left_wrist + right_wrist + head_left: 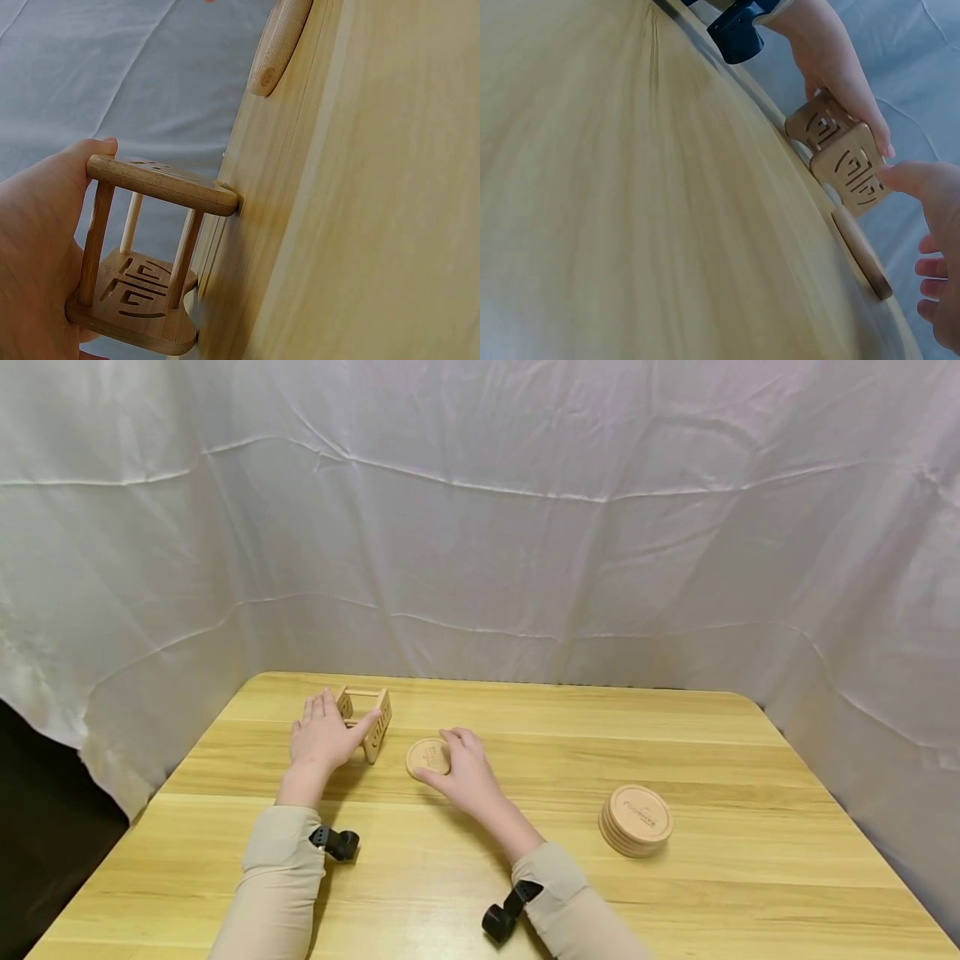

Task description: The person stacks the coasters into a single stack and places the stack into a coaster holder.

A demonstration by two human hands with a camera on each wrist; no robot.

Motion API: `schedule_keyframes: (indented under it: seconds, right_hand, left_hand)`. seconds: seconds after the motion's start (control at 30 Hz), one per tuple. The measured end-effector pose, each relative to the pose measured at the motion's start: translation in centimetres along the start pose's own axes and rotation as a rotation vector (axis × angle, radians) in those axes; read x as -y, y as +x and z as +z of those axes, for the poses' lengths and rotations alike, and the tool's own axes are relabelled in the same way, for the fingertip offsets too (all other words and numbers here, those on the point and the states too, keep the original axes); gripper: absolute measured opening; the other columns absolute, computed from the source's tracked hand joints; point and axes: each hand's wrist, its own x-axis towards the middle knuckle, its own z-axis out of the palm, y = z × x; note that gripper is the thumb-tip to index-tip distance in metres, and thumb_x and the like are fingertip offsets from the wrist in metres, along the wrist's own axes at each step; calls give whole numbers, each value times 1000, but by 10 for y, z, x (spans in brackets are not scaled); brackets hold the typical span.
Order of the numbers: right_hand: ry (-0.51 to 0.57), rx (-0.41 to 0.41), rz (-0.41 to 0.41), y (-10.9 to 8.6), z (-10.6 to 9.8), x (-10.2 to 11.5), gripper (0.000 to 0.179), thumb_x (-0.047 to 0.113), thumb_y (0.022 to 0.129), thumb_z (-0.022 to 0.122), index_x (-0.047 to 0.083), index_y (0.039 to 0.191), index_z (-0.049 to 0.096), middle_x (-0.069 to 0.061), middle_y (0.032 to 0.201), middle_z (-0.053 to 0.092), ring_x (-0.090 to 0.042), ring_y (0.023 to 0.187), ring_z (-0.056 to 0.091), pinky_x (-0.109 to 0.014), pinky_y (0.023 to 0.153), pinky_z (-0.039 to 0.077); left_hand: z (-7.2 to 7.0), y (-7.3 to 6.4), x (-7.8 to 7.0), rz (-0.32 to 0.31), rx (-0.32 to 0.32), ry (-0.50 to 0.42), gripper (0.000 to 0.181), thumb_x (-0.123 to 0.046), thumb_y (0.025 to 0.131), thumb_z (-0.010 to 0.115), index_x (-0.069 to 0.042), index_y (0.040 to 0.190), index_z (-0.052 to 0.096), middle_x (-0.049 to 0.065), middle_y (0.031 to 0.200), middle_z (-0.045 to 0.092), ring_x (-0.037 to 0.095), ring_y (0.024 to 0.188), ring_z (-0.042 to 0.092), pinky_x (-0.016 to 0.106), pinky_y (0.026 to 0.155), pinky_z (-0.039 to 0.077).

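- The left grip [324, 739] has its thumb and fingers spread across the wooden rack [377, 731], holding it by its two side panels; this probably steadies the light frame against sliding.
- The right grip [468, 777], to the right of the rack, has thumb and fingers parted by a wide gap and appears to hold nothing; whether a fingertip touches the single coaster [426, 758], I cannot tell.
- That coaster lies flat on the bench [420, 877], just right of the rack, partly under the right grip; so close in, it likely suits both grips working together.
- The coaster stack [640, 814] sits well right of the rack and nearer the person, apart from both grips, perhaps to leave room around the rack.
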Motion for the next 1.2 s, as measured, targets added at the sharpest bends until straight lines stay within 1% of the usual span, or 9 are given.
schedule_keyframes:
  seconds: [0.17,0.27,0.57,0.83,1.2]
  right_hand:
    - [0,5,24,4,5,3,82,47,82,73,1,143,45,-18,146,43,-35,137,40,-51,113,39]
    - [2,-6,34,6,8,4,81,46,81,72,1,143,45,-18,146,43,-34,137,40,-50,114,38]
    - [-88,-26,72,13,16,2,84,46,79,73,-1,142,45,-17,145,44,-33,138,38,-47,116,36]
    - [-193,8,87,15,20,-1,88,49,76,76,-1,142,46,-16,144,45,-31,137,39,-45,116,37]
    - [-244,33,89,14,20,1,87,49,78,77,-2,141,47,-16,142,46,-30,137,39,-42,116,36]
  left_hand:
    - [1,0,0,0,-4,2,115,-81,87,26,9,152,-1,33,159,1,49,148,3,66,119,9]
    - [1,1,0,1,-6,2,115,-81,87,26,9,152,-1,33,159,2,49,148,3,66,119,10]
    - [1,0,-1,4,-7,-2,114,-80,88,27,10,152,-2,33,159,2,50,148,3,67,118,10]
    - [0,-1,-2,5,-1,-4,114,-80,88,27,10,151,-3,33,158,0,50,148,2,67,118,8]
    - [0,-2,-2,1,3,-9,113,-79,89,27,9,152,-4,33,159,-1,50,148,1,66,118,7]
